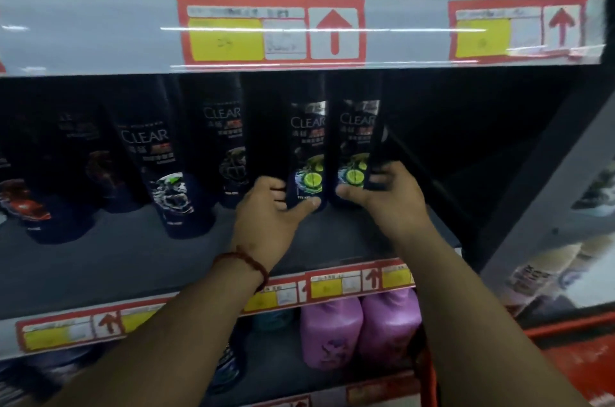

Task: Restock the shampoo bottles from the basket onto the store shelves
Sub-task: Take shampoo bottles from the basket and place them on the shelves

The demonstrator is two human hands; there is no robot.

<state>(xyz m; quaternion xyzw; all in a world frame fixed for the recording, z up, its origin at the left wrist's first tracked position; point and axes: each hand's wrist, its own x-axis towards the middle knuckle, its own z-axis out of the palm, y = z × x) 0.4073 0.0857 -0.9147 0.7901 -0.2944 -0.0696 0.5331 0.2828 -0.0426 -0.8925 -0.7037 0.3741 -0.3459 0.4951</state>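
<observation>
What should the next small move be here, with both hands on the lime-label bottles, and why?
Probably slide both bottles back and release. The left hand holds one lime-label bottle and the right hand the other lime-label bottle. Both stand upright, side by side on the middle shelf, roughly level with the neighbouring bottles, with dark open space to their right.

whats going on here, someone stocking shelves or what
Yes, a person is stocking dark shampoo bottles on the middle shelf of a store rack. The left hand grips the base of one lime-label bottle, and the right hand holds a second lime-label bottle right beside it, with what looks like another dark bottle behind it. Both stand upright at the right end of the row, with open shelf space further right. Pink bottles sit on the shelf below.
</observation>
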